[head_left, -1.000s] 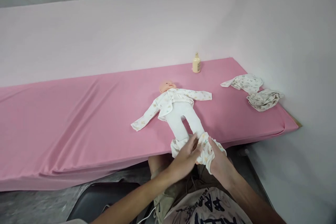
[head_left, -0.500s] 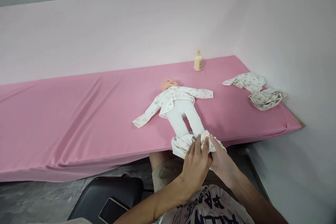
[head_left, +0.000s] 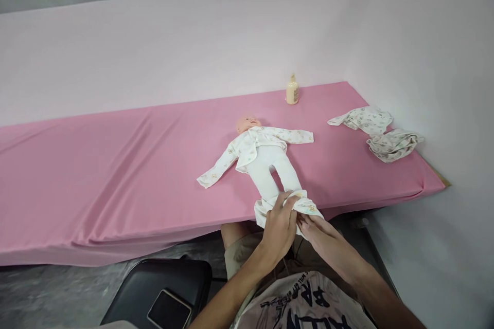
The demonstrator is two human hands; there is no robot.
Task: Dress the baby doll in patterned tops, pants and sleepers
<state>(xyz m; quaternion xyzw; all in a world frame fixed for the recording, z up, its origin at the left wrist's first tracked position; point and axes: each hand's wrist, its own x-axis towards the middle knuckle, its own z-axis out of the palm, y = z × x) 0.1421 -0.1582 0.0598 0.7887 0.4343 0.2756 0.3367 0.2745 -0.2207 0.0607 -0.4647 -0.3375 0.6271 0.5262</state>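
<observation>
A baby doll (head_left: 266, 167) lies on its back on the pink-covered table, feet at the near edge. It wears a white patterned jacket (head_left: 247, 148) and plain white leggings (head_left: 265, 177). White printed baby trousers (head_left: 309, 207) are bunched around its lower legs, so the feet are hidden. My left hand (head_left: 278, 229) has its fingers closed on the bunched cloth at the left. Just right of it, my right hand (head_left: 318, 234) grips the same trousers from below, its fingertips partly covered by the fabric.
A cream pump bottle (head_left: 292, 91) stands near the wall. Two patterned cloth pieces, one spread (head_left: 366, 119) and one crumpled (head_left: 393, 145), lie at the table's right end. Below the near edge is a black chair (head_left: 154, 272) with a phone (head_left: 170, 310) on it.
My right hand has dropped lower and turned, its fingers now under the trousers' cloth. My left hand has shifted slightly left, and the trousers' right side is spread flatter.
</observation>
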